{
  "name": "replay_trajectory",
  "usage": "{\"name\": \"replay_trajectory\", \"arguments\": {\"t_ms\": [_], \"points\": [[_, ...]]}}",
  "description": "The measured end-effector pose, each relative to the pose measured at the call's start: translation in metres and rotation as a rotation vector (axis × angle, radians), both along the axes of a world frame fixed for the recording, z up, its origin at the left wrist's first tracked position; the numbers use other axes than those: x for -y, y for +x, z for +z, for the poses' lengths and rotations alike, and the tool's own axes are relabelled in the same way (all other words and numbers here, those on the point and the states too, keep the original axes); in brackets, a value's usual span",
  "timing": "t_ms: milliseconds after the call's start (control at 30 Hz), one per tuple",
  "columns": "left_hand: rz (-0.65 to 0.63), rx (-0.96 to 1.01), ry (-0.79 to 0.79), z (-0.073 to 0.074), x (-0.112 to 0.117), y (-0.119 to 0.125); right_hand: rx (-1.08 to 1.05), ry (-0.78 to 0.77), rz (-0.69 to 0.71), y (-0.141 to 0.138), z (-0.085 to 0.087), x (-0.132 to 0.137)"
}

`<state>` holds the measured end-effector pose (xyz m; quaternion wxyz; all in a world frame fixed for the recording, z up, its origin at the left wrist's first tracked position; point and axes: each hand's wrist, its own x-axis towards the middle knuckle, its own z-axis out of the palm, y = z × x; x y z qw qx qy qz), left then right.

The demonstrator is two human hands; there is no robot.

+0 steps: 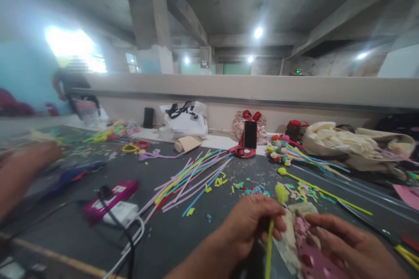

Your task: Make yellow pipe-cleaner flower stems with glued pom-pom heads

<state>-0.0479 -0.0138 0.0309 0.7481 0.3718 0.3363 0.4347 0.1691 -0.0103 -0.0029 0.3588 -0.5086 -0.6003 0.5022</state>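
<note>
My left hand is closed in a pinch around a yellow-green stick with a fuzzy yellow tip, held upright near the front edge of the dark table. My right hand lies beside it with fingers curled over a pink mould and a cream-coloured cloth. Both hands touch the cloth bundle between them.
Several coloured sticks fan across the table middle, with small cut bits scattered near them. A phone on a red stand, bags, a pink device with cables and another person's blurred arm at left.
</note>
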Motion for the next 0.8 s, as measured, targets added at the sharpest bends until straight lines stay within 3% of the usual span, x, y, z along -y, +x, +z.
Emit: {"name": "replay_trajectory", "arguments": {"t_ms": [167, 267, 367, 533, 667, 800], "points": [[0.211, 0.025, 0.011, 0.033, -0.005, -0.063, 0.098, 0.024, -0.006, 0.0, 0.0, -0.001], [0.276, 0.057, 0.005, 0.041, -0.009, -0.093, 0.044, 0.027, 0.035, -0.016, 0.001, 0.0], [0.295, 0.075, -0.002, 0.033, -0.016, -0.105, 0.071, 0.042, 0.104, -0.042, 0.012, 0.0], [0.3, 0.083, 0.001, 0.01, -0.025, -0.102, 0.263, 0.293, 0.293, -0.084, 0.034, -0.014], [0.312, 0.077, 0.014, 0.003, -0.026, -0.1, 0.392, 0.323, 0.37, -0.096, 0.03, -0.03], [0.304, 0.077, 0.032, 0.004, -0.026, -0.1, 0.499, 0.376, 0.415, -0.1, 0.021, -0.03]]}}
